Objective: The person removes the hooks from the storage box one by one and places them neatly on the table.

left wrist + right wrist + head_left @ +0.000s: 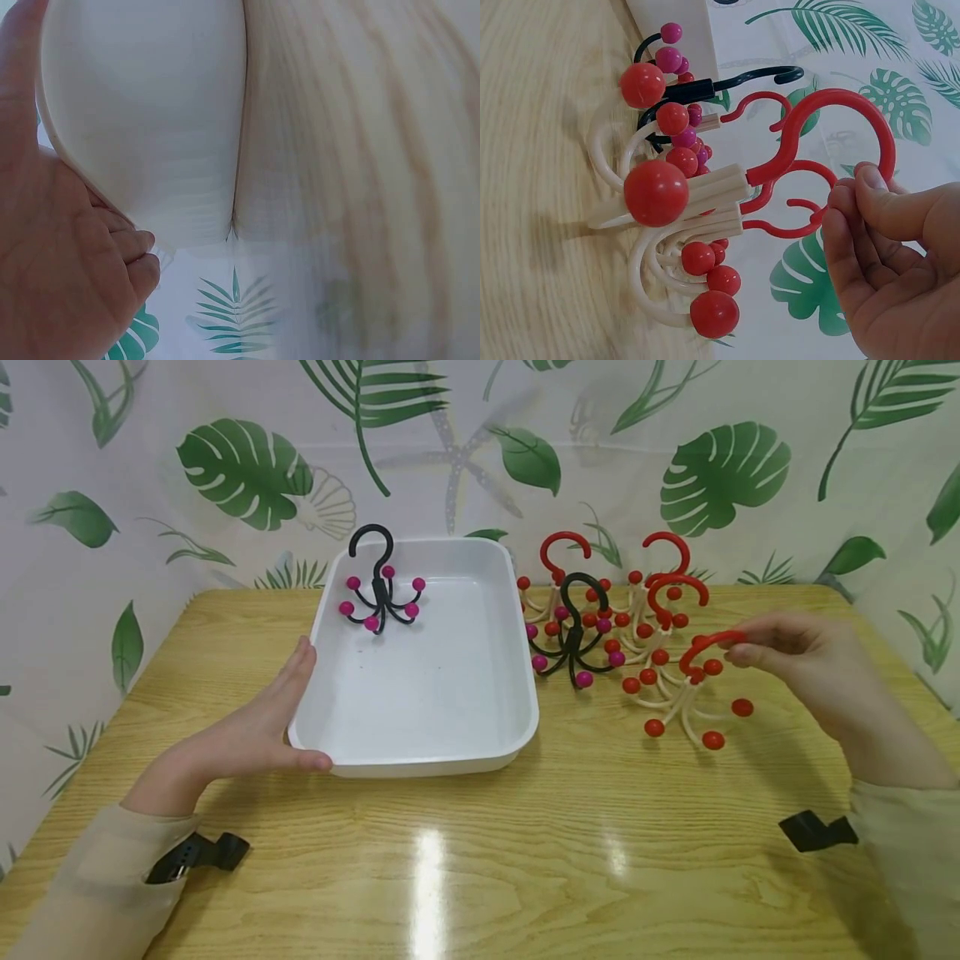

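My right hand (810, 668) pinches the end of the red hook on a cream claw hanger (684, 697) between thumb and fingertips. That hanger's curved arms end in red balls, and they spread close over the table. In the right wrist view the hook curves up to my right hand (892, 247). My left hand (255, 727) lies along the left side of a white tray (427, 768), fingers extended and thumb at the near corner. A black claw hanger (380, 597) with pink balls stands inside the tray, at its far left.
Right of the tray stands another black hanger (573, 639) with pink balls. Around it are three more red-hooked hangers, one at the back (558, 575), partly overlapping one another. The wooden table (360, 868) meets a leaf-patterned backdrop (450, 435) behind the tray.
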Demonstrator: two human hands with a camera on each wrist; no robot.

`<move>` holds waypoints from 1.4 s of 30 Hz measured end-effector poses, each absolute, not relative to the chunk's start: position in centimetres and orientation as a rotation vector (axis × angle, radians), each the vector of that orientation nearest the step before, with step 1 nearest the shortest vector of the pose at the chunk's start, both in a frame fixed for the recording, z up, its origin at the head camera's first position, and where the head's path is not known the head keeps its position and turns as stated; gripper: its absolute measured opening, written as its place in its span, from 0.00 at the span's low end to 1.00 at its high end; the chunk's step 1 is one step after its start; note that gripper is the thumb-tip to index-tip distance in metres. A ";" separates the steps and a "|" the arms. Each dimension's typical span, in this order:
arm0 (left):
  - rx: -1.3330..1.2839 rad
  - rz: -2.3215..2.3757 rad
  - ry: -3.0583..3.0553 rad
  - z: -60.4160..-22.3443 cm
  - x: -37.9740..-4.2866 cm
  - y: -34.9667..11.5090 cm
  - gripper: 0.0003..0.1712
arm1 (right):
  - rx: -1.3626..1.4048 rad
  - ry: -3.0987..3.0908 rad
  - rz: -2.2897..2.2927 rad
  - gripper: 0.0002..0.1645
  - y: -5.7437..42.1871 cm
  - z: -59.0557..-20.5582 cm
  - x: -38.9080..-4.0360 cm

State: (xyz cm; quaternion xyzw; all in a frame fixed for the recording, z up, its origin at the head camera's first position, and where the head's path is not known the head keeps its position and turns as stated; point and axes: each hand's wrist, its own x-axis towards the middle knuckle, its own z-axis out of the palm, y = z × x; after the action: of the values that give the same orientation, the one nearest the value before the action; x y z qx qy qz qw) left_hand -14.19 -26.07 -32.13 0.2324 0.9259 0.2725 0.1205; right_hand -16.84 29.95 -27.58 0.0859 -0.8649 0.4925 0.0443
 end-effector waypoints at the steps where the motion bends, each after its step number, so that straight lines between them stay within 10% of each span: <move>1: 0.678 0.798 2.703 -32.1 -14.2 -26.1 0.77 | 0.255 -2.652 1.493 0.10 30.0 -27.6 -16.8; 42: 0.668 0.789 2.709 -32.0 -14.0 -26.0 0.77 | 0.208 -2.635 1.533 0.28 30.5 -27.4 -17.2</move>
State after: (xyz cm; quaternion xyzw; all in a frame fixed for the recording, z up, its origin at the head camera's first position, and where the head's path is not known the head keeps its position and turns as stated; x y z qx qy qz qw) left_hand -14.02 -25.97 -31.99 0.2286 0.9275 0.2702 0.1207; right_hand -17.20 30.50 -27.42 0.0681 -0.8615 0.5014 0.0431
